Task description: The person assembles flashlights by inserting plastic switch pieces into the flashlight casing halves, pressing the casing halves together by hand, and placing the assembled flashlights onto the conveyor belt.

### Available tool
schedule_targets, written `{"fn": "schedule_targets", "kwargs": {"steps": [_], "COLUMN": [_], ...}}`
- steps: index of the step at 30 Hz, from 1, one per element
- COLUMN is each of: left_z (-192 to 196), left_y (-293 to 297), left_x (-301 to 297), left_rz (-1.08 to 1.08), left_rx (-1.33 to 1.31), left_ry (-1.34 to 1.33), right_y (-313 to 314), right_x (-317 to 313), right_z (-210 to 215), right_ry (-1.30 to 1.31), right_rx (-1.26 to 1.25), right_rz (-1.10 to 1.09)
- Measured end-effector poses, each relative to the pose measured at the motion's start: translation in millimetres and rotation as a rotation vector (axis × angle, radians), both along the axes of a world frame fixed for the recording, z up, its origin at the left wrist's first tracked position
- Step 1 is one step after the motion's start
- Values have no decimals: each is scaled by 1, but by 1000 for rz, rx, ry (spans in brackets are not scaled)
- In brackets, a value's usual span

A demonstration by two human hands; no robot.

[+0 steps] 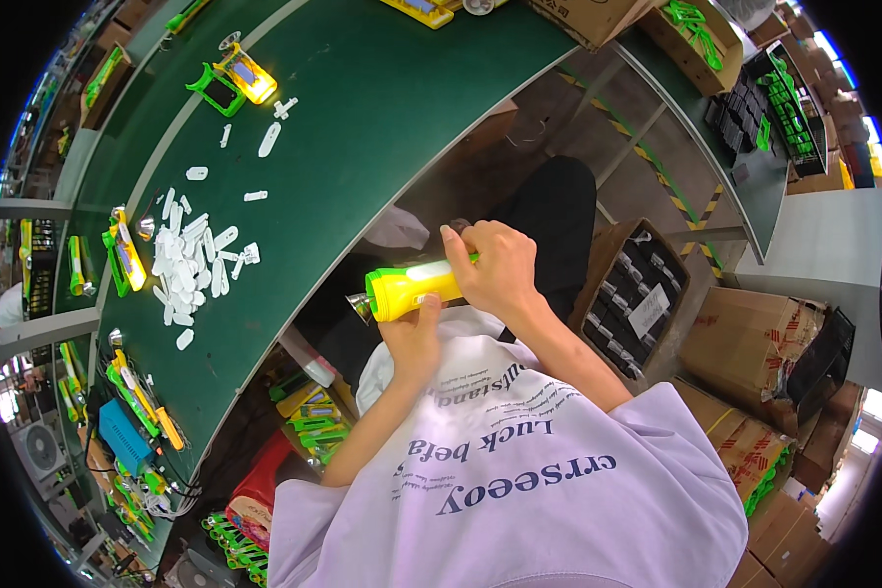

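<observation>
In front of my chest I hold a yellow and green flashlight (402, 294), its wide green-rimmed head pointing left. At that head a shiny silver reflector (360, 307) sticks out, tilted. My left hand (416, 338) grips the body from below, near the head. Around the rear end, my right hand (495, 265) is closed, with its thumb laid along the top. The part under my right fingers is hidden. To the left, a pile of small white plastic strips (184, 260) lies on the green table (363, 108).
Yellow and green flashlight parts (247, 76) lie at the table's far side, more (127, 250) along its left. A blue box (125, 433) stands near left. A carton of black parts (632, 299) stands right of my legs, with brown cardboard boxes (745, 338) beyond it.
</observation>
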State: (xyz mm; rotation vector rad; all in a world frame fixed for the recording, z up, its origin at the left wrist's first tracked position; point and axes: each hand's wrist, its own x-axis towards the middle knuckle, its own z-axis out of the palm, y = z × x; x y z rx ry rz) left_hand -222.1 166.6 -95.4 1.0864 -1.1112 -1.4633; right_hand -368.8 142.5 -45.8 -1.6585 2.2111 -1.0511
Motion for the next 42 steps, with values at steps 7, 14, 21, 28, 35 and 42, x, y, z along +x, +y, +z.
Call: {"fn": "schedule_targets", "kwargs": {"steps": [7,14,21,28,35,42], "left_z": [-4,35,56,50,48,45], "left_y": [1,-33,-37,-35,-36,-43], "left_x": [2,12,11,6,7,22], "left_rz": [39,20,-8,82,91,137], "left_rx": [-25,30,58,69,80,68], "left_ry": [-6,80,193,207,219,83], "right_y": [1,3,11,14,15,1], "right_x": [2,-11,16,19,28,20], "right_z": [9,8,6,1,7,12], "right_ry": [-8,-915,-1109,-1048,-976,-791], "right_rx": [83,490,351,323,298,241], "right_rz": [25,399,430,372,356,310]}}
